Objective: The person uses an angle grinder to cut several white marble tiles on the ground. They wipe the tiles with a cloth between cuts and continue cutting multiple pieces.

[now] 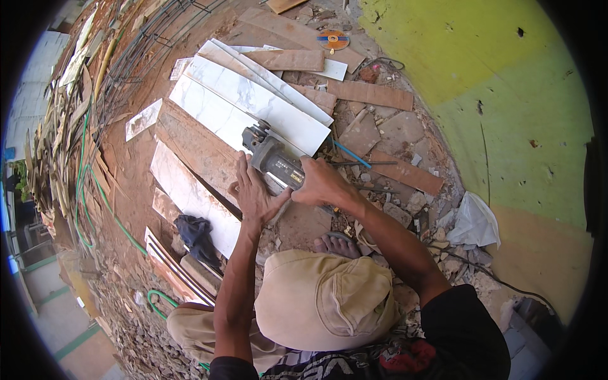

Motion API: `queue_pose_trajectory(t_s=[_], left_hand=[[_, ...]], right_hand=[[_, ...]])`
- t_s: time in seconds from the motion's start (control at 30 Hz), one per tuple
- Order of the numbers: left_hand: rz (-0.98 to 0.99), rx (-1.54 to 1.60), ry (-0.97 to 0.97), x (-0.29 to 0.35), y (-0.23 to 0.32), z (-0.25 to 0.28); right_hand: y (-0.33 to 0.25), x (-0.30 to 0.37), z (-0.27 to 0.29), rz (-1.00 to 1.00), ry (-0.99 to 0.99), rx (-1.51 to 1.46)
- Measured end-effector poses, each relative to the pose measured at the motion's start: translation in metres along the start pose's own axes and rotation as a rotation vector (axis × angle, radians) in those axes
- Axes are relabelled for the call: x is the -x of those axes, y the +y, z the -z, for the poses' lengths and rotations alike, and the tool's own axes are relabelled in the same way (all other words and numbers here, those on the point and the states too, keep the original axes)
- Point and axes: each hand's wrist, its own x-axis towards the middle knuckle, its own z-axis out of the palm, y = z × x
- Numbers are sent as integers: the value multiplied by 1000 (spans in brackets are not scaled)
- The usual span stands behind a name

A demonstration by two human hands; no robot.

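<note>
Marble-patterned tile point(234, 85) just beyond the grip, angle grinder point(271, 155) held low over it.
Thin line point(218, 96) crosses the tile ahead of the grip; disc contact is unclear. Right hand point(323, 182) wraps closed round the grinder's rear body; left hand point(254, 197) braces its left side, how far its fingers close cannot be told. Judged sound: keep both hands firm behind the head, follow the line straight, press lightly, avoid twisting.

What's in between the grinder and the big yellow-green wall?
In the head view, a blue stick, a brown strip and broken tiles lie between the grinder and the wall.
</note>
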Motion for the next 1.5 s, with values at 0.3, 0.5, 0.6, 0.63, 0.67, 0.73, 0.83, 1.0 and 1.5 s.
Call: queue_pose_trajectory(t_s=[0.3,0.5,0.6,0.63,0.67,0.73,0.83,1.0,1.5], left_hand=[[12,64,-3,-2,4,5],[18,50,-15,-1,3,6],[15,23,-19,0,3,5],[11,22,-14,0,3,5],[8,20,-8,0,4,5],[8,48,-1,0,1,3],[-1,51,5,-1,2,3],[-5,51,-2,-1,5,5],[8,14,-16,-1,8,7]], right_hand=[[-4,-13,-6,69,76,35],[-9,-7,3,-8,-38,-17],[-4,-4,4,-16,-46,7],[-3,-2,5,-25,-39,12],[-3,2,5,-32,-32,16],[-1,5,2,-29,-15,27],[1,7,4,-14,3,26],[5,8,1,-7,20,22],[6,14,3,-26,4,-4]])
